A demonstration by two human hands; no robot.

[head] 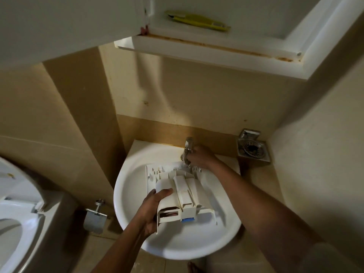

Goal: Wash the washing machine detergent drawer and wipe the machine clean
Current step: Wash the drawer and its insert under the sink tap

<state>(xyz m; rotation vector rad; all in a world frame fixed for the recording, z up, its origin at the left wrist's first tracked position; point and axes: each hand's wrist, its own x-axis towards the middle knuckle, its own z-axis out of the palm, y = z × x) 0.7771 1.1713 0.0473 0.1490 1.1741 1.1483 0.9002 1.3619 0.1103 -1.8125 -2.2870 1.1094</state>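
the detergent drawer point(183, 194) lies in the white sink point(177, 243) at the lower centre of the frame. its wide front panel points toward the tap point(188, 148) and its blue tab point(188, 220) toward the bottom edge. the left hand point(155, 205) grasps the drawer's left side, thumb laid over the top and fingers curled underneath, some showing through an opening. the right hand point(199, 156) is wrapped round the tap at the back of the basin.

the step in hand looks like working the tap to rinse the drawer. to do it well, turn the tap gently so the stream does not bounce off the hard plastic and out of the basin. keep the drawer tilted so water runs through the channels and off one end. hold it firmly, since wet plastic gets slippery, and slide each section under the spout in turn.

the spout's mouth is covered by the right hand and the drawer's panel, and in this dim light it may or may not be running. the drain sits somewhere under the drawer, out of sight. the sides of the compartments that would hold residue cannot be made out. the washing machine is nowhere in the frame. a toilet point(15, 213) is cut off at the lower left edge, with a paper holder point(93, 218) beside it.
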